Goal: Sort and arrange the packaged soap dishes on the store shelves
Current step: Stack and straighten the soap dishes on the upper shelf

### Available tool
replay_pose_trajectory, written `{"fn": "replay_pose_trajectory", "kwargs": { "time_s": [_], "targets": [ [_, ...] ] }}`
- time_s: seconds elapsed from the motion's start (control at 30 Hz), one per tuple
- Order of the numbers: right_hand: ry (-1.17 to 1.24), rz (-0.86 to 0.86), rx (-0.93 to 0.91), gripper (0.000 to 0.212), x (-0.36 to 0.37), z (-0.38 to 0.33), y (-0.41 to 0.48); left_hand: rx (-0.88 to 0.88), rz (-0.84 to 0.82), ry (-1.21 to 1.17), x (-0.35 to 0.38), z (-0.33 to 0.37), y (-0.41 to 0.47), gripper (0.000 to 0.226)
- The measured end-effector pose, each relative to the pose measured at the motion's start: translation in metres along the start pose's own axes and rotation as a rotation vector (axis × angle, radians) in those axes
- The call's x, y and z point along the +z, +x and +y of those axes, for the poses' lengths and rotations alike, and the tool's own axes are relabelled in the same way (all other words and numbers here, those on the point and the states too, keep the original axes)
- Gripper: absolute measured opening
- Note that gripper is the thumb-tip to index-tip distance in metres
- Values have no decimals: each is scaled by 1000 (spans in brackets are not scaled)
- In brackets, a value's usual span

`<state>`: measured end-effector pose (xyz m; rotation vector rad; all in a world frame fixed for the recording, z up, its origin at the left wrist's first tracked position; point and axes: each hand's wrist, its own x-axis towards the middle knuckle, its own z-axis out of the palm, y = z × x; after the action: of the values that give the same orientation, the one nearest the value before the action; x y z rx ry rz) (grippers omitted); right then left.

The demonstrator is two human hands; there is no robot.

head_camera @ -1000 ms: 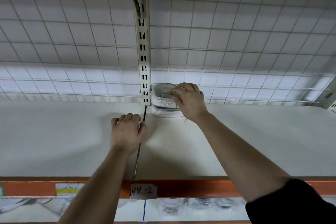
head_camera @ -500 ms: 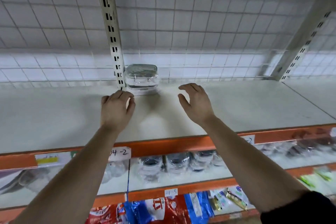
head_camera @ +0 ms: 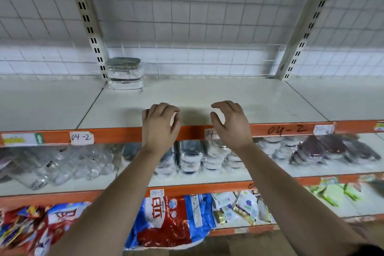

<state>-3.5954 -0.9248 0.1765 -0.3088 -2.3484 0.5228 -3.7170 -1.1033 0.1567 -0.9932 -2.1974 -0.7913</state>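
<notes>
A clear packaged soap dish stack (head_camera: 124,74) stands at the back of the upper white shelf (head_camera: 207,97), beside the slotted upright (head_camera: 91,25). My left hand (head_camera: 160,125) hovers over the shelf's orange front edge, fingers loosely curled, holding nothing. My right hand (head_camera: 230,124) is beside it, fingers apart and empty. Both hands are well in front of the stack. On the shelf below lie many more wrapped soap dishes (head_camera: 193,157), partly hidden by my forearms.
Clear packaged items (head_camera: 62,166) lie at the lower shelf's left, dark purple ones (head_camera: 332,149) at its right. Detergent bags (head_camera: 172,218) and small packets fill the bottom shelf. A wire grid backs the shelves. A second upright (head_camera: 301,33) stands at the right.
My right hand let go of the soap dish stack and both hands drew back to the shelf's front edge. The view dropped, showing the lower shelves.
</notes>
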Motion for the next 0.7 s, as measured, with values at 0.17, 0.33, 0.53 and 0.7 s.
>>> {"fn": "replay_pose_trajectory", "kwargs": {
  "time_s": [0.17,0.33,0.53,0.7],
  "targets": [
    [31,16,-31,31,-43,52,-61,-6,24,-53,24,79,-43,24],
    [41,-18,17,33,-63,108,-115,-48,-29,-88,56,137,-87,25],
    [16,-63,116,36,-53,164,-152,-62,-130,-125,100,163,-122,26],
    [-30,-25,181,36,-39,202,-156,-2,-211,-132,143,168,-128,30]
  ]
}}
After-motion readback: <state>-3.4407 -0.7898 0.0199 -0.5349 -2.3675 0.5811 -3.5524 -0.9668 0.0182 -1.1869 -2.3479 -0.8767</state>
